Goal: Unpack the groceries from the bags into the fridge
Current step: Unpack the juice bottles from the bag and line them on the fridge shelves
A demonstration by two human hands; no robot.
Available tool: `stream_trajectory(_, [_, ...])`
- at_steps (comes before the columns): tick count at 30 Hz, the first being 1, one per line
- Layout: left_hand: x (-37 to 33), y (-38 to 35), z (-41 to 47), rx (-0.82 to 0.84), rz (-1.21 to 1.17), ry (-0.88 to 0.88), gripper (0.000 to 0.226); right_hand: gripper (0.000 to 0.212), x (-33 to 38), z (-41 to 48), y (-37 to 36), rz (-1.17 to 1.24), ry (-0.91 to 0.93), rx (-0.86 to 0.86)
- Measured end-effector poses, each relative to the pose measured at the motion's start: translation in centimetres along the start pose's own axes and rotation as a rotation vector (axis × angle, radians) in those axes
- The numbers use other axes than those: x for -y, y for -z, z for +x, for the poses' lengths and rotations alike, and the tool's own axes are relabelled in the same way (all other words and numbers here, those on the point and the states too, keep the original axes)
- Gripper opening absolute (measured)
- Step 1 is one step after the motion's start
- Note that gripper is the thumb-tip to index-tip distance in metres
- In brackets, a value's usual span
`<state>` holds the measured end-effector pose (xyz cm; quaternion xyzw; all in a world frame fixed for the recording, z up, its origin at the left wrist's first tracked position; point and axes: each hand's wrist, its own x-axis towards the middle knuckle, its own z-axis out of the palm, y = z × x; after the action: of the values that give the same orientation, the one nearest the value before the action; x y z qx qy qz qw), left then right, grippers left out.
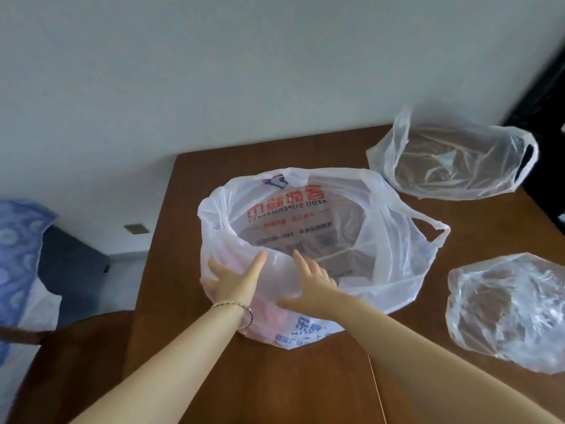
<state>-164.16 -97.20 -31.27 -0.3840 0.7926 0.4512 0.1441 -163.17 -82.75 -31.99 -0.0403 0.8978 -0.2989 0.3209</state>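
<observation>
Left hand (237, 280) and right hand (308, 287) press flat-fingered on the printed bag (287, 206), which looks emptied like the far clear bag (452, 166) and near clear bag (504, 310), so nearly done imo.

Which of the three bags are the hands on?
The large printed bag in the middle: left hand and right hand touch its near rim. The far clear bag and near clear bag lie untouched, unprinted.

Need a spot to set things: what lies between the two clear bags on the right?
Only bare table, in the head view; the printed bag's handle ends just short.
</observation>
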Motion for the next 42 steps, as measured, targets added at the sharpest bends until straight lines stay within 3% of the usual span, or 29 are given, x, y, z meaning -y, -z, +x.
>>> stream_trajectory(2, [0.2,-0.3,0.5,0.038,-0.056,0.05,0.116,0.084,1.3,0.9,-1.2,0.045,0.011,0.09])
stream_trajectory(4, [0.1,-0.7,0.9,0.034,-0.084,0.058,0.116,0.053,2.6,1.2,-2.6,-0.087,0.162,0.121])
stream_trajectory(6, [0.0,-0.9,1.7,-0.005,-0.027,0.047,0.108,0.037,3.3,1.3,-4.0,-0.236,0.337,0.106])
stream_trajectory(10, [1.0,0.2,2.9,-0.101,-0.037,-0.054,0.061,0.027,2.7,0.8,-4.0,-0.011,0.431,0.154])
stream_trajectory(12, [2.7,1.3,3.9,-0.116,-0.056,-0.126,0.047,0.031,2.4,0.4,-3.1,0.167,0.358,0.168])
stream_trajectory(15, [4.5,2.7,4.3,-0.118,-0.18,-0.168,0.039,0.028,1.5,2.3,-2.9,0.158,0.144,-0.039])
stream_trajectory(18, [5.6,3.4,4.6,-0.201,-0.219,-0.066,0.042,0.063,0.9,4.9,-3.5,-0.033,-0.139,0.081])
stream_trajectory(21, [6.0,4.3,4.5,-0.206,-0.299,0.058,0.033,0.091,1.1,6.8,-4.9,-0.244,-0.177,0.167])
stream_trajectory(24, [6.2,5.5,5.2,-0.149,-0.298,0.163,0.018,0.091,1.0,7.5,-5.9,-0.266,-0.209,0.16])
stream_trajectory(28, [6.1,7.8,6.6,-0.186,-0.173,0.127,0.029,0.095,0.2,6.4,-5.0,-0.209,-0.186,0.111])
stream_trajectory(31, [5.3,8.7,6.0,-0.337,-0.056,-0.101,0.05,0.082,-0.5,4.9,-2.3,-0.314,-0.157,0.085])
stream_trajectory(32, [5.0,8.8,5.6,-0.439,0.081,-0.326,0.058,0.078,-0.7,4.4,-1.3,-0.394,-0.151,0.071])
stream_trajectory(34, [4.6,8.7,5.3,-0.585,0.477,-0.971,0.056,0.071,-1.0,3.6,0.3,-0.578,-0.148,0.023])
stream_trajectory(36, [4.5,8.1,6.0,-0.568,0.848,-1.576,0.055,0.06,-1.2,2.9,1.0,-0.698,-0.148,-0.004])
stream_trajectory(37, [4.1,7.9,6.3,-0.507,0.967,-1.742,0.062,0.055,-1.3,2.6,1.1,-0.726,-0.142,0.006])
stream_trajectory(39, [2.7,7.4,6.2,-0.362,1.26,-1.84,0.08,0.048,-1.4,2.3,1.1,-0.734,-0.111,0.022])
stream_trajectory(41, [0.4,7.1,5.5,-0.152,1.657,-1.66,0.101,0.048,-1.1,2.2,0.9,-0.698,-0.07,0.016])
stream_trajectory(42, [-0.6,7.1,5.1,-0.093,1.792,-1.552,0.1,0.049,-0.9,2.3,0.7,-0.667,-0.051,0.008])
